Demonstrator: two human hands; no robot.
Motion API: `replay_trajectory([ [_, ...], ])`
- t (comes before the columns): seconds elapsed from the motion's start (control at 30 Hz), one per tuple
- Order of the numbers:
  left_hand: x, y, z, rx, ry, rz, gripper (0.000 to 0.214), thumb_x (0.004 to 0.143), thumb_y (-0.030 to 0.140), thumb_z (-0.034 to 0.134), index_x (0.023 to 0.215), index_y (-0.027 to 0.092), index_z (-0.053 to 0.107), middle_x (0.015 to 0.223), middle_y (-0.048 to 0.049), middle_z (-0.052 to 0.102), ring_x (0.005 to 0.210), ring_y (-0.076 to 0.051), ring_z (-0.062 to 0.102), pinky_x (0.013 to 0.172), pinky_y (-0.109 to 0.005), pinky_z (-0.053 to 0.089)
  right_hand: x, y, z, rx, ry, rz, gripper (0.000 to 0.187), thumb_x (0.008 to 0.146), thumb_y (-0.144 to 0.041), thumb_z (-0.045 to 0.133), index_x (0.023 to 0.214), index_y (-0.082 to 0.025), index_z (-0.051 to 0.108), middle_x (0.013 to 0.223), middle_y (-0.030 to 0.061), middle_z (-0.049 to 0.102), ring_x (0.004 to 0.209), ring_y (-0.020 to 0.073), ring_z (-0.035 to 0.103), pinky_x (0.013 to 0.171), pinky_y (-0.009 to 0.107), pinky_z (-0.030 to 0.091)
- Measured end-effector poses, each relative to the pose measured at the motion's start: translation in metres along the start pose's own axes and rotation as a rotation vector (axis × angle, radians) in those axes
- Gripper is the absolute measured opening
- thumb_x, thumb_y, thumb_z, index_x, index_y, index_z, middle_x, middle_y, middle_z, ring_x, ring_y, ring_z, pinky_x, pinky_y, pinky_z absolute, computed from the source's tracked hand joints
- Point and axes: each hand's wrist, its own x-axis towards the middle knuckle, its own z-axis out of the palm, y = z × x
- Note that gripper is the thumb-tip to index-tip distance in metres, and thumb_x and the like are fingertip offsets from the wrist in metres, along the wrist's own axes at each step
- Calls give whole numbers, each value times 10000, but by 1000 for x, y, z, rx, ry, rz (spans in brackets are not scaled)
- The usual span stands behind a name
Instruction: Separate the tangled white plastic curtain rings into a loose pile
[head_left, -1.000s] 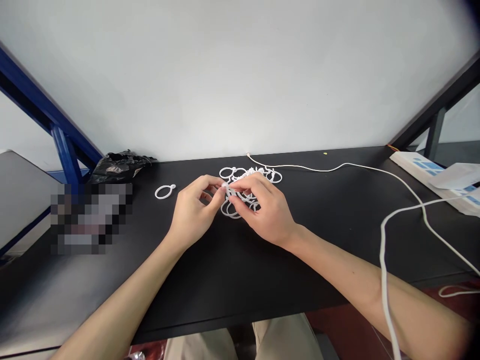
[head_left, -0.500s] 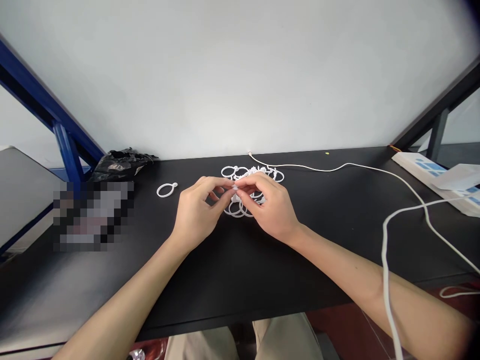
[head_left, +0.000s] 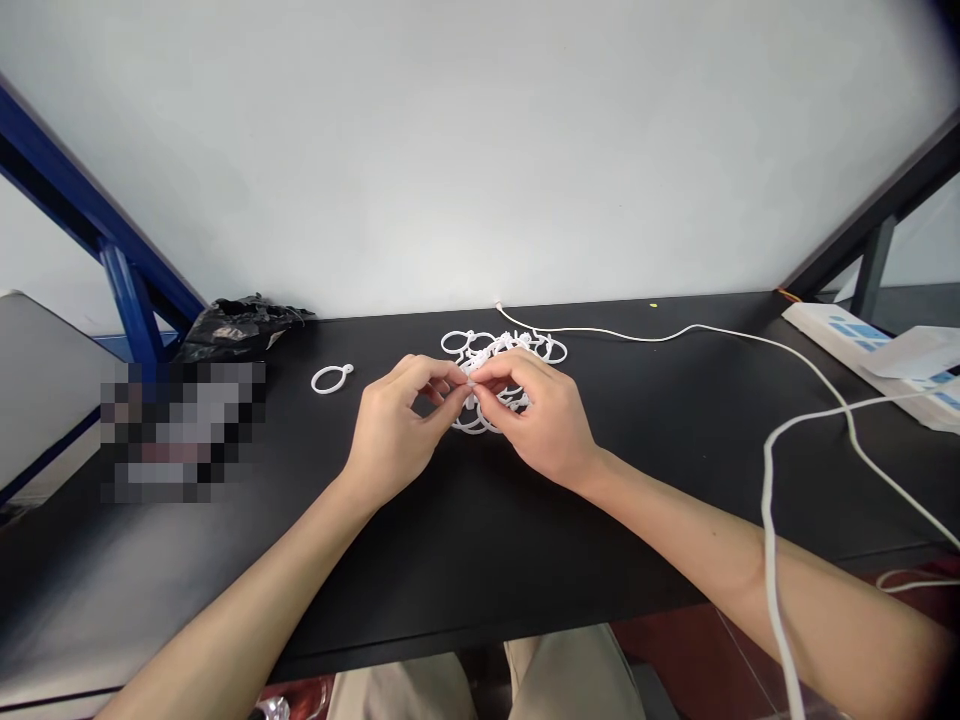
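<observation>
My left hand [head_left: 401,420] and my right hand [head_left: 544,415] meet fingertip to fingertip over the table's middle. Both pinch a small white plastic piece [head_left: 470,381], mostly covered by the fingers, so its full shape cannot be made out. Under and behind the hands lies a pile of white curtain rings [head_left: 553,351], each a thin hoop with a small eyelet; my fingers hide part of the pile. One single white curtain ring [head_left: 328,391] lies apart, left of my left hand.
The black table [head_left: 450,560] ends at a pale wall. A crumpled black plastic bag [head_left: 232,325] and a blurred-out patch are at left. A white cable [head_left: 697,328] runs right, towards a white power strip [head_left: 862,340]; another loop hangs across my right forearm.
My fingertips have dipped slightly and drawn closer together around the small white piece, which shows less now. The rings on the table stay where they were.
</observation>
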Motion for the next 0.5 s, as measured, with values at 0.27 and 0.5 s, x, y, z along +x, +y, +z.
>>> replay_trajectory([
  [0.27, 0, 4, 1, 1, 16, 47, 39, 886, 247, 594, 871, 221, 619, 829, -3, 659, 741, -136, 612, 686, -261, 514, 1, -5, -1, 24, 30, -13, 98, 895, -140, 579, 908, -211, 645, 881, 11, 679, 758, 127, 645, 699, 277, 569],
  [0.5, 0, 5, 3, -78, -83, 202, 340, 846, 201, 621, 1166, 230, 509, 1211, -95, 594, 1123, -227, 590, 936, -401, 525, 3, -8, 0, 260, 56, 238, 65, 895, -224, 627, 953, -206, 648, 908, 22, 706, 814, 145, 694, 764, 301, 597],
])
